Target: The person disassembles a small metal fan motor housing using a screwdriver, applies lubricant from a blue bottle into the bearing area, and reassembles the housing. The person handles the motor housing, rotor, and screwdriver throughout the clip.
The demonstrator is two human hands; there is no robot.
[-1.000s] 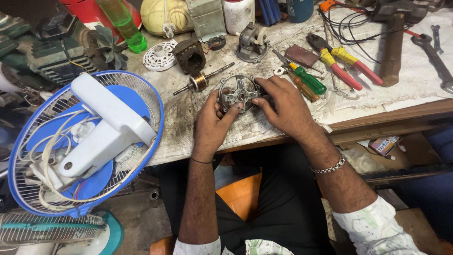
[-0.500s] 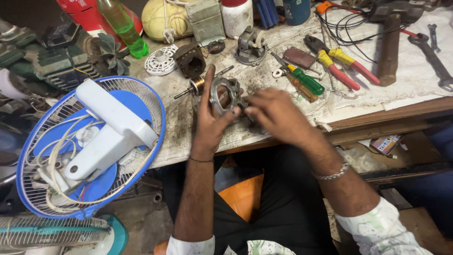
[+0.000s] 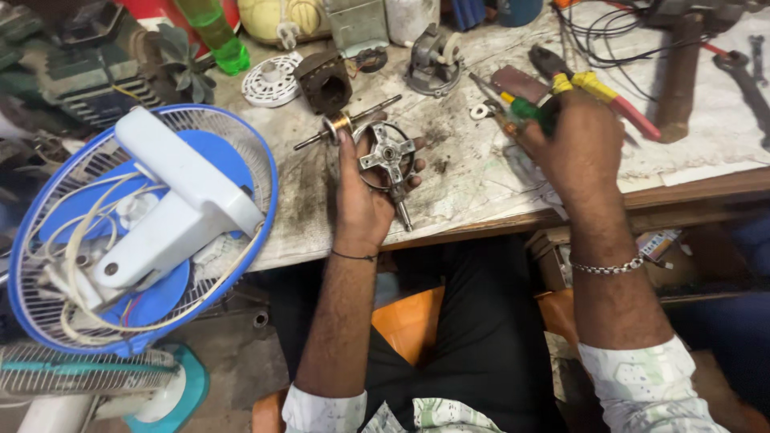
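I look down from my head at my two hands over the workbench (image 3: 481,184).

My left hand (image 3: 365,196) holds a round metal motor part (image 3: 387,154). My fingers (image 3: 345,148) curl around its left rim and my thumb presses its right side. The part is tilted up so I see its face, a grey cross with a small hole in the middle. A short shaft sticks out from the bottom of it, over the bench edge. The part is just above the bench, near the front, right in the middle of my view.

My right hand (image 3: 579,148) is well apart from the part, off to the right. It lies over the tools there, with its back to me. Its fingers are bent down on a green screwdriver (image 3: 525,108). I cannot tell if it grips it or only touches it. Yellow pliers (image 3: 593,87) lie just beside that hand.

Just behind the motor part lies a rotor (image 3: 345,124), a thin rod with copper wire on it. A dark square block (image 3: 325,80) sits behind that, and a white round disc (image 3: 271,78) is near it.

On my left a blue fan (image 3: 136,232) leans, with its white back facing me and white wires in its cage. A green bottle (image 3: 216,32) stands at the back.
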